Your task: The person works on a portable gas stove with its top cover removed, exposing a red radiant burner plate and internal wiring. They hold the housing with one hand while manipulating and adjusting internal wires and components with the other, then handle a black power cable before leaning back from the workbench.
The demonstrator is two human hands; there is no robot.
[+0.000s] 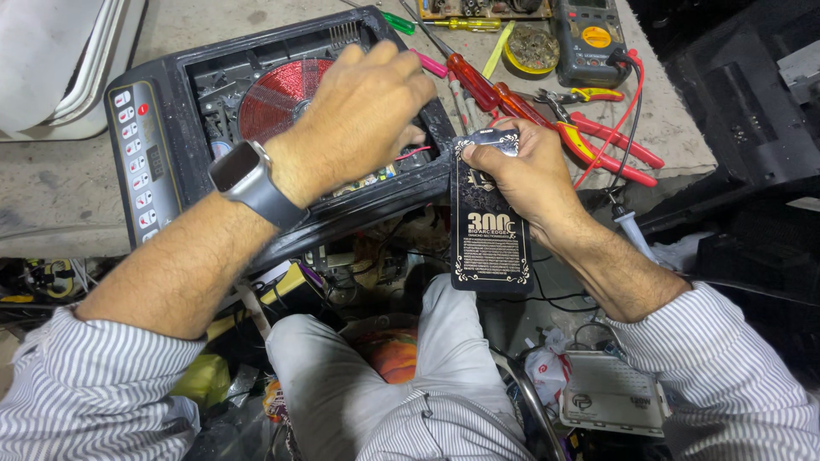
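The right hand pinches the top end of a flat black packet: light, stiff, probably slick, best held by its edges. Beyond, the left hand reaches fingers into the opened induction cooker; their grip is hidden. Screwdrivers lie past the fingers on the tabletop.

Glossy black packet; coil perhaps copper.

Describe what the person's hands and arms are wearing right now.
Both hands are bare, no gloves. The left hand has a smartwatch on its wrist, dark square face on a grey band. Both arms wear white shirt sleeves with thin dark stripes, pushed up the forearms. The right hand shows no watch.
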